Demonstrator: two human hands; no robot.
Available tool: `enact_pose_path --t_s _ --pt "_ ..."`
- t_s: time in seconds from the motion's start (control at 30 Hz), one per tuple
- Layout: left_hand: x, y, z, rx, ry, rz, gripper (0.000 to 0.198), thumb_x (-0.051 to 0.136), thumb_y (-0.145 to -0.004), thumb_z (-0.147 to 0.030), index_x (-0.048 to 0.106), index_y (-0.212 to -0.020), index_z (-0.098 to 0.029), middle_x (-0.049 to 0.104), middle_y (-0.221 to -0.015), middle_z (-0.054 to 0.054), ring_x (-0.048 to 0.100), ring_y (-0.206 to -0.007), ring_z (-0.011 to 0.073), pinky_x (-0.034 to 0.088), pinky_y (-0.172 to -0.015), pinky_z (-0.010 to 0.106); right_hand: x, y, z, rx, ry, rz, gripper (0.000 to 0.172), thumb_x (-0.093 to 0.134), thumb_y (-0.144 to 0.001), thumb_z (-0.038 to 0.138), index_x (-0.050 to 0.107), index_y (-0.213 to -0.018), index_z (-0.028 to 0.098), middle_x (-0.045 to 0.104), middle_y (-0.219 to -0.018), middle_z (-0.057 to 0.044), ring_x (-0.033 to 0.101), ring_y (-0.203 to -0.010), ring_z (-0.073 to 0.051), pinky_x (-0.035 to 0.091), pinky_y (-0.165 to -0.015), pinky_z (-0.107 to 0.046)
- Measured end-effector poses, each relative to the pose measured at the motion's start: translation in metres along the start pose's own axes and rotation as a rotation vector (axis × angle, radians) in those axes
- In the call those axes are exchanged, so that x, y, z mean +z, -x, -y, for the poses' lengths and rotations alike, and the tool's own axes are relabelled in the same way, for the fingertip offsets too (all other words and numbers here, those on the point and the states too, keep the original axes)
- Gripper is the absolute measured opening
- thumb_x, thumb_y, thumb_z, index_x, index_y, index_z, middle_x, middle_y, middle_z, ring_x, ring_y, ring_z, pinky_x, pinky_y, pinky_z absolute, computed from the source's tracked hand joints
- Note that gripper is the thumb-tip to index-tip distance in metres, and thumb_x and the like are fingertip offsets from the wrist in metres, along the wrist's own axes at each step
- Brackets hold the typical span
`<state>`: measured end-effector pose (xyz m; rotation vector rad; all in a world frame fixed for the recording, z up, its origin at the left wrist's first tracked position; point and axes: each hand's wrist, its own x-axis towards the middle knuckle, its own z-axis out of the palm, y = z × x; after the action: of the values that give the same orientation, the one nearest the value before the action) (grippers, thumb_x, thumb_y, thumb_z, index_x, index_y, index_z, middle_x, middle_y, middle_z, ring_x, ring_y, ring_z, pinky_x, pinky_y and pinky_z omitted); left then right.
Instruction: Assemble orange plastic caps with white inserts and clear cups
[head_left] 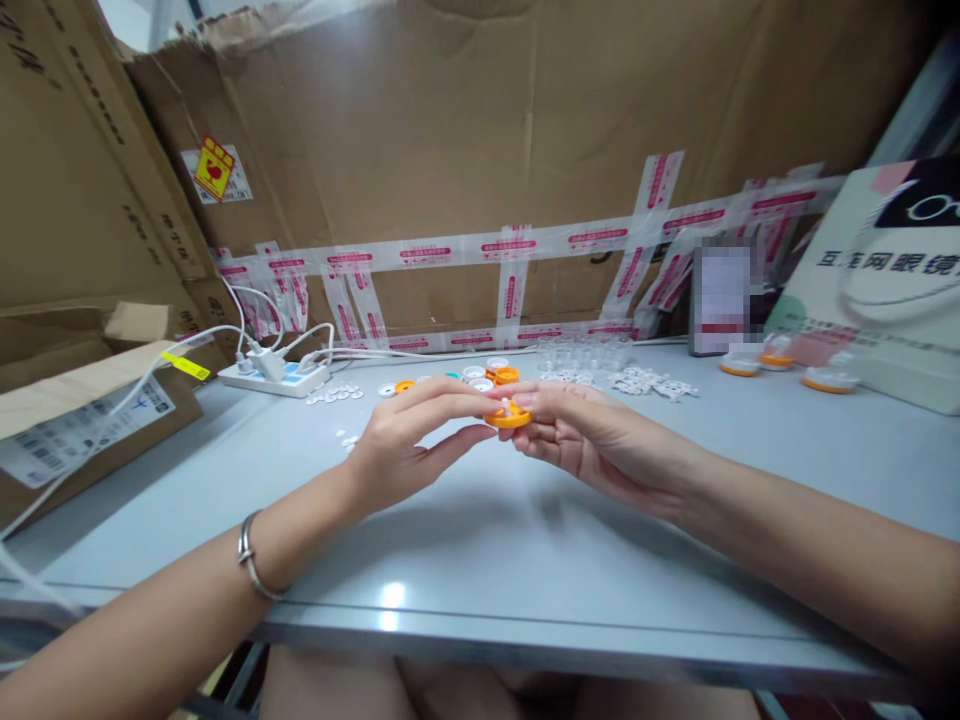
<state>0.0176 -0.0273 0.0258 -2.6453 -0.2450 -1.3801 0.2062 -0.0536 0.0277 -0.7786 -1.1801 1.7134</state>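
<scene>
Both my hands meet above the middle of the grey table (480,540). Between them is a small round orange cap (508,417) with a white piece on top. My left hand (409,445) pinches it from the left with thumb and fingers. My right hand (577,430) holds it from the right, fingers curled under and a fingertip pressed on top. A silver bracelet (251,565) sits on my left wrist. Just behind the hands lie several loose orange, white and teal caps (480,375).
A white power strip (274,378) with plugs and cables lies at the back left, small white discs (334,392) beside it. White perforated parts (649,382) and clear pieces lie back right, with orange-rimmed caps (825,380) near a white bag (877,290). Taped cardboard walls surround the table.
</scene>
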Motion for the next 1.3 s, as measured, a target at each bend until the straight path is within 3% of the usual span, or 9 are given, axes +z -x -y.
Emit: enact_pose_path --t_s 0.67,0.97,1.3 --pt "0.0061 0.0042 0.0036 0.039 0.016 0.035 0.023 0.058 -0.079 -0.005 0.061 -0.1 -0.013 0.067 -0.089 0.009 0.062 -0.087 0.0131 0.053 -0.079 0.025 -0.0023 -0.0025 -0.0026 -0.015 0.047 0.014 0.008 0.067 -0.07 0.025 0.065 -0.072 0.017 0.06 -0.068 0.001 0.053 -0.065 -0.007 0.044 -0.067 -0.019" --pt "0.0063 0.0056 0.0049 0.044 0.064 0.059 0.022 0.057 -0.079 -0.003 0.062 -0.098 -0.012 0.066 -0.088 0.01 0.063 -0.084 0.0133 0.054 -0.075 0.026 -0.0021 -0.0027 -0.0053 0.021 0.029 -0.074 0.012 0.069 -0.067 0.02 0.064 -0.078 0.018 0.062 -0.07 0.002 0.053 -0.063 -0.007 0.044 -0.068 -0.021" --pt "0.0077 0.0061 0.0057 0.062 0.047 0.079 0.018 0.055 -0.081 -0.005 0.062 -0.095 -0.014 0.065 -0.086 0.009 0.062 -0.08 0.0131 0.054 -0.071 0.025 -0.0047 -0.0041 -0.0076 0.006 0.034 -0.042 0.014 0.069 -0.066 0.02 0.063 -0.078 0.018 0.06 -0.068 0.003 0.051 -0.061 -0.006 0.043 -0.065 -0.021"
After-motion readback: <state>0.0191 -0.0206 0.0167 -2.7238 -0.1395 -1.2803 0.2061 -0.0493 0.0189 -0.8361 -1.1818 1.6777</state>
